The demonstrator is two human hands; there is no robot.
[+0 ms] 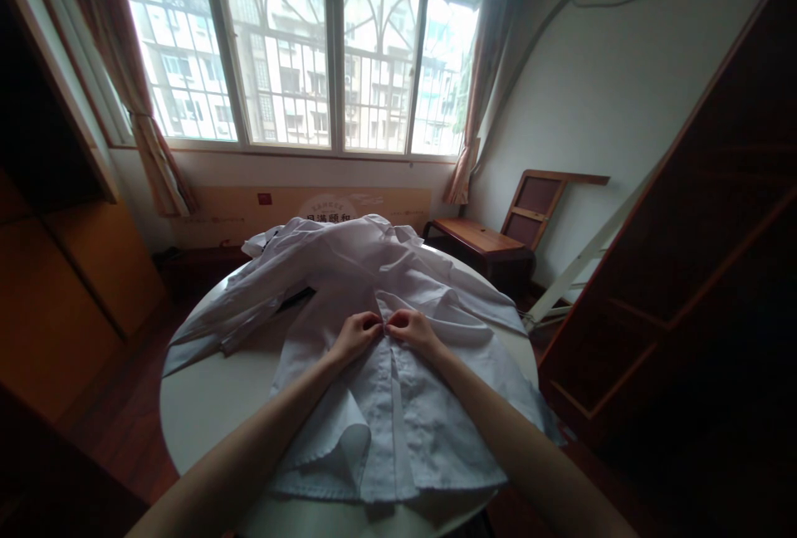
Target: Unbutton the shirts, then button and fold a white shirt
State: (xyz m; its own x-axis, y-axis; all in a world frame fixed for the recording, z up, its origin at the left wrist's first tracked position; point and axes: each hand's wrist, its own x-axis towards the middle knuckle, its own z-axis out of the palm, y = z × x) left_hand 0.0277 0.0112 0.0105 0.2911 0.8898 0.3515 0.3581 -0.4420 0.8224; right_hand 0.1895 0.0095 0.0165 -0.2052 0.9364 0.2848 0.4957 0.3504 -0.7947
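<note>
A white shirt point(398, 405) lies spread on a round white table point(205, 405), collar end away from me. My left hand point(356, 334) and my right hand point(411, 330) meet at the shirt's front placket, just below the collar. Both pinch the fabric there, fingertips almost touching each other. One sleeve point(237, 314) stretches out to the left across the table. Whether a button sits between my fingers is too small to tell.
A wooden chair point(498, 231) stands behind the table at the right. A large window point(299, 48) with curtains fills the far wall. Dark wooden furniture point(697, 272) rises at the right, and a wooden cabinet point(68, 272) at the left.
</note>
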